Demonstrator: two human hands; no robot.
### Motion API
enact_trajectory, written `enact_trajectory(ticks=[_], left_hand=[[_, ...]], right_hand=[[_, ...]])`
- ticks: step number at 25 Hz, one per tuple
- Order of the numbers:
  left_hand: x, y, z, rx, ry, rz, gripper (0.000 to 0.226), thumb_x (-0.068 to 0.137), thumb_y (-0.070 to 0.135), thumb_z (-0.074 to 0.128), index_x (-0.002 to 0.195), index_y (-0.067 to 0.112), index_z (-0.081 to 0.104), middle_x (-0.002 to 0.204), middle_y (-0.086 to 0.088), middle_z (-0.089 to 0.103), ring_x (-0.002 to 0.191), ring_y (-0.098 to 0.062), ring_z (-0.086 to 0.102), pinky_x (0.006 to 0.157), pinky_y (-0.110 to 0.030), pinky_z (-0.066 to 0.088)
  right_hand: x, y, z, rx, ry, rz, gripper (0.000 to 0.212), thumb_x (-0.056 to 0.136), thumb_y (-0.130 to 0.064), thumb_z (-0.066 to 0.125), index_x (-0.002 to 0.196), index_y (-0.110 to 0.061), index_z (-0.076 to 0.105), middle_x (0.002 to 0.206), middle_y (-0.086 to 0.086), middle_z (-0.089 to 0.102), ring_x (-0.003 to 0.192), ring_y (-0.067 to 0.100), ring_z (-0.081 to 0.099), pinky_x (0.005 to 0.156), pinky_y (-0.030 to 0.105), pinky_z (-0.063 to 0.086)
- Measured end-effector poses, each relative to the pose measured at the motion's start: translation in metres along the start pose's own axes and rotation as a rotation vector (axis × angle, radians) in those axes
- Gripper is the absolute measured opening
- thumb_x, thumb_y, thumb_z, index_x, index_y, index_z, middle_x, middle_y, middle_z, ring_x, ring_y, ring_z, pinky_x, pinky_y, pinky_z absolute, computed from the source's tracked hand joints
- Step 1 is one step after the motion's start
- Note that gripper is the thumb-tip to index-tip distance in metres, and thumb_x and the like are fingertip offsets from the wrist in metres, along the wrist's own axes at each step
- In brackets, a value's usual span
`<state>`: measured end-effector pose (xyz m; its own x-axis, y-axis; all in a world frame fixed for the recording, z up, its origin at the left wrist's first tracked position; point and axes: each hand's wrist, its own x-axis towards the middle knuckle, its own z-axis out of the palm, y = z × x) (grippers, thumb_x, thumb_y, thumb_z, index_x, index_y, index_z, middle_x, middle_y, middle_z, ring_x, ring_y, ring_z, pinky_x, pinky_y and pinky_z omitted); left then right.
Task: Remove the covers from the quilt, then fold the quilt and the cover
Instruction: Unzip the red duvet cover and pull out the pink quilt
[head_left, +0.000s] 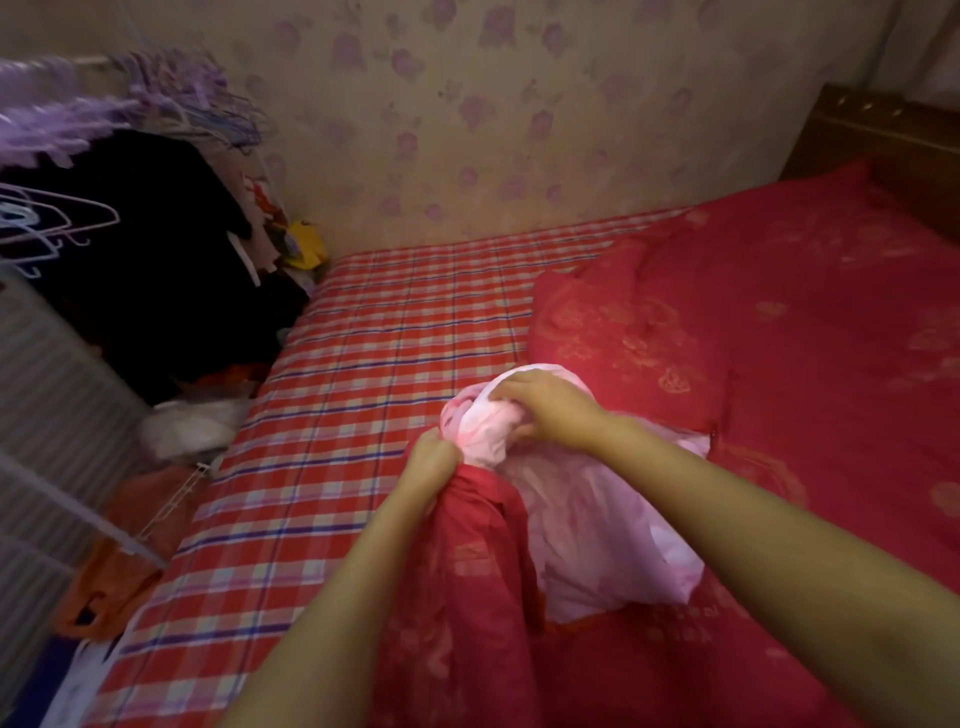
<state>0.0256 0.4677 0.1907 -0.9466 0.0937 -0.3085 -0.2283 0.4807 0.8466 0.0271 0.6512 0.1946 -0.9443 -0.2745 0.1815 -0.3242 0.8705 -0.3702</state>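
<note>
A red patterned cover (779, 322) spreads over the right half of the bed. From its bunched edge near me a pale pink quilt (597, 525) sticks out. My left hand (434, 462) grips the gathered red cover just below the quilt's corner. My right hand (545, 402) is curled over the top of that rounded pink corner, holding it. The rest of the quilt is hidden inside the cover.
A red, white and blue checked bedsheet (363, 395) covers the mattress on the left. A flowered wall (493, 119) runs behind the bed and a dark wooden headboard (883, 145) stands at the right. Hangers, dark clothes (145, 244) and a wire rack (130, 530) crowd the left side.
</note>
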Motion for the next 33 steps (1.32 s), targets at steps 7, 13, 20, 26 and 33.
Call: enact_trajectory(ticks=[7, 13, 20, 26, 33], left_hand=[[-0.002, -0.024, -0.006, 0.326, -0.007, -0.092, 0.047, 0.075, 0.010, 0.068, 0.119, -0.002, 0.057, 0.107, -0.016, 0.064, 0.088, -0.026, 0.060, 0.064, -0.026, 0.043], [0.009, 0.002, -0.021, 0.344, 0.225, 0.049, 0.043, 0.080, 0.011, 0.059, 0.121, 0.000, 0.055, 0.119, -0.020, 0.061, 0.109, -0.035, 0.059, 0.083, -0.035, 0.047], [0.006, 0.006, -0.052, -0.660, -0.003, -0.132, 0.044, 0.074, -0.027, 0.026, 0.069, 0.001, 0.060, 0.049, -0.006, 0.057, 0.039, -0.014, 0.053, 0.037, -0.016, 0.041], [-0.011, -0.001, -0.061, -0.692, 0.042, -0.151, 0.033, 0.067, -0.018, 0.029, 0.056, 0.003, 0.053, 0.050, -0.007, 0.043, 0.029, -0.010, 0.040, 0.035, -0.011, 0.032], [-0.014, -0.025, -0.061, -0.033, 0.048, 0.024, 0.039, 0.071, 0.015, 0.081, 0.104, 0.003, 0.065, 0.093, -0.007, 0.070, 0.071, -0.006, 0.064, 0.060, -0.020, 0.051]], right_hand=[[0.026, -0.047, 0.055, -0.535, 0.104, -0.135, 0.036, 0.062, -0.017, 0.078, 0.095, -0.013, 0.065, 0.092, 0.003, 0.067, 0.087, 0.023, 0.063, 0.079, 0.037, 0.044], [0.068, -0.063, -0.006, -0.559, 0.130, -0.102, 0.025, 0.069, -0.017, 0.072, 0.093, -0.014, 0.063, 0.093, 0.004, 0.068, 0.089, 0.025, 0.065, 0.080, 0.032, 0.040], [0.034, -0.010, -0.028, 0.157, -0.422, 0.003, 0.042, 0.080, -0.040, 0.072, 0.114, -0.017, 0.065, 0.108, -0.003, 0.066, 0.100, 0.018, 0.061, 0.084, 0.027, 0.047], [0.028, -0.038, 0.023, -0.139, -0.152, 0.042, 0.050, 0.070, -0.044, 0.074, 0.111, -0.019, 0.060, 0.111, 0.005, 0.067, 0.103, 0.027, 0.061, 0.079, 0.032, 0.044], [0.055, -0.074, 0.025, -0.370, -0.449, -0.054, 0.070, 0.060, -0.052, 0.080, 0.115, -0.015, 0.058, 0.101, 0.006, 0.066, 0.094, 0.029, 0.062, 0.078, 0.033, 0.049]])
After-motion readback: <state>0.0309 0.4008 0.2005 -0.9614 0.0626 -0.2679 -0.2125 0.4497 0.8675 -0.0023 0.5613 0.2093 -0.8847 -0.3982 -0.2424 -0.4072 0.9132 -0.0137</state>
